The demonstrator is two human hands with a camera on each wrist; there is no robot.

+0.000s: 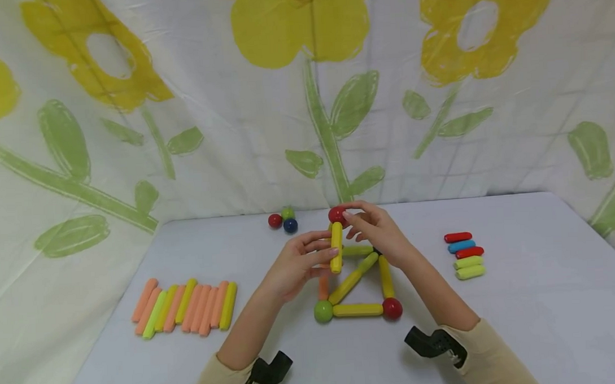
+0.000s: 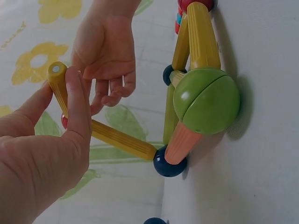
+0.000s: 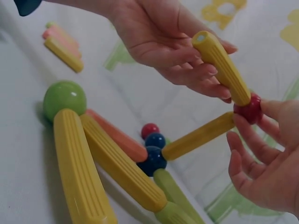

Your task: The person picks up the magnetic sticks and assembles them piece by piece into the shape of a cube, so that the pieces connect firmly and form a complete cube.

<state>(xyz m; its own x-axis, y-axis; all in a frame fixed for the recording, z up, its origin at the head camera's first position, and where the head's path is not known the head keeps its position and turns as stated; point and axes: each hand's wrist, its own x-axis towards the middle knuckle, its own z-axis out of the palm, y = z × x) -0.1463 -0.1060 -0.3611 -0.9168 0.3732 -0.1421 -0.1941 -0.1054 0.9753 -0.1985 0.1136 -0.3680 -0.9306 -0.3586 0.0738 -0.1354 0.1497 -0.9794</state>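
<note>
My left hand pinches a yellow magnetic rod between thumb and fingers. Its upper end meets a red ball, which the thumb and fingertips of my right hand hold. Another yellow rod slants up to that ball from a dark blue ball at the back-left corner of a flat frame. The frame also has a green ball, a red corner ball, yellow rods along the front and right side, an orange rod and a diagonal.
Left of the frame lies a row of orange, yellow and green rods. Three loose balls sit at the table's back. Several short red, blue and green rods are on the right. A flowered cloth hangs behind the table.
</note>
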